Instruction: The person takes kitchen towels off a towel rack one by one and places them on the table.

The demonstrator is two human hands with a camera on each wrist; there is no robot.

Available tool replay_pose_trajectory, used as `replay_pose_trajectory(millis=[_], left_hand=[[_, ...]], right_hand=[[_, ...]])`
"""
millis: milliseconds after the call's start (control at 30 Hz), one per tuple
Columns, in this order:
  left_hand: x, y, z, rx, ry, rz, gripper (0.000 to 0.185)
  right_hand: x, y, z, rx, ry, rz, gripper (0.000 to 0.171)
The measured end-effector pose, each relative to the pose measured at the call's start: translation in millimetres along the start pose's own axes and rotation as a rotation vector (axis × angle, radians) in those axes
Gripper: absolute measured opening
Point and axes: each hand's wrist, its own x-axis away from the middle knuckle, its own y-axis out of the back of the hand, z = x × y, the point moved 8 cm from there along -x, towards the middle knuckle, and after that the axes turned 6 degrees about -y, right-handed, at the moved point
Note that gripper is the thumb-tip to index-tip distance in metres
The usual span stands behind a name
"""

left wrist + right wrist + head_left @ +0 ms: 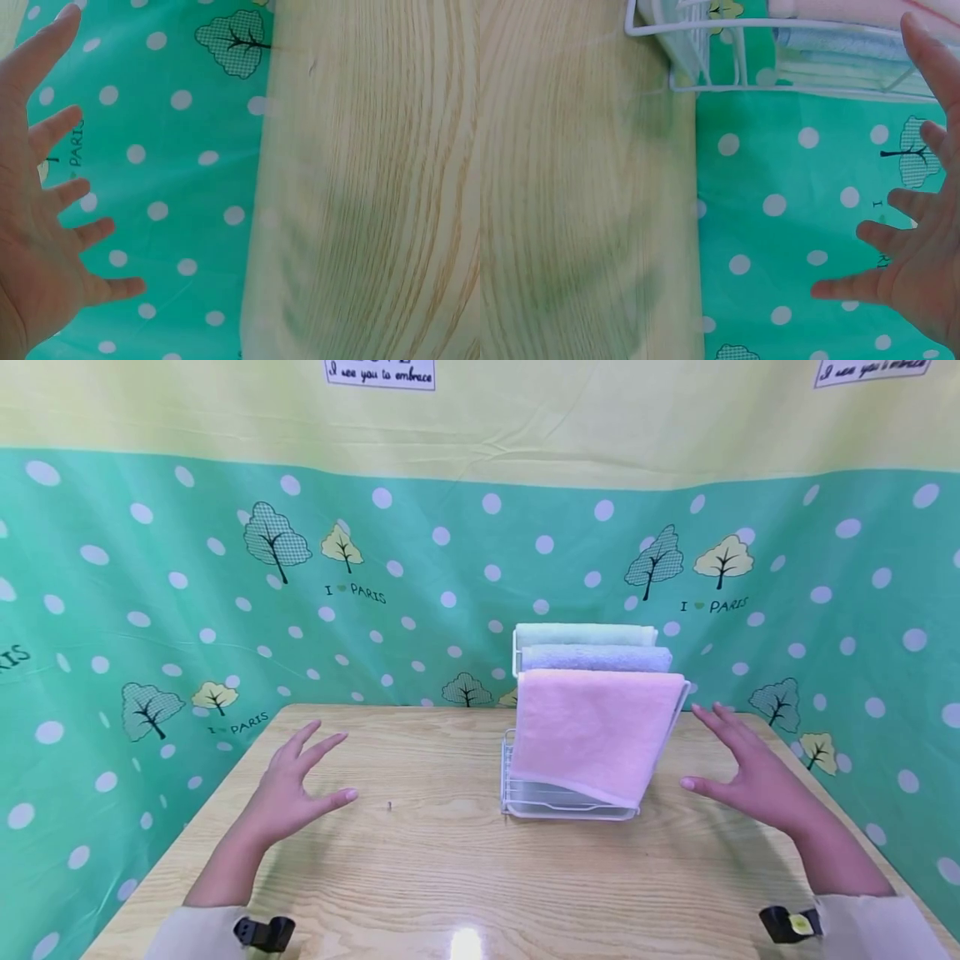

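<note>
A white wire rack [506,777] stands on the table, right of the middle in the head view. Over its front bar hangs a pink towel [592,731], with a lavender towel [600,658] and a pale green towel [585,633] on the bars behind. My right hand [757,772] hovers to the right of the rack, fingers spread, holding nothing. On the far side, my left hand [288,789] is held above the table with its fingers apart, touching nothing. The right wrist view shows the rack's side frame [780,88] beyond the right hand.
The wooden table [420,877] ends at a green dotted curtain [420,568] behind and on both sides. A tiny dark speck [389,807] lies on the tabletop between the left hand and the rack. Each sleeve has a dark strap device [264,933] near the wrist.
</note>
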Motion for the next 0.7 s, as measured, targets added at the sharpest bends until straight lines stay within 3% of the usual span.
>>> replay_pose_trajectory(millis=[700], left_hand=[[-8.7,0.6,-20.0,0.063,-0.077,-0.045,0.078]], right_hand=[[2,2,17,-0.216,0.051,-0.016,0.100]])
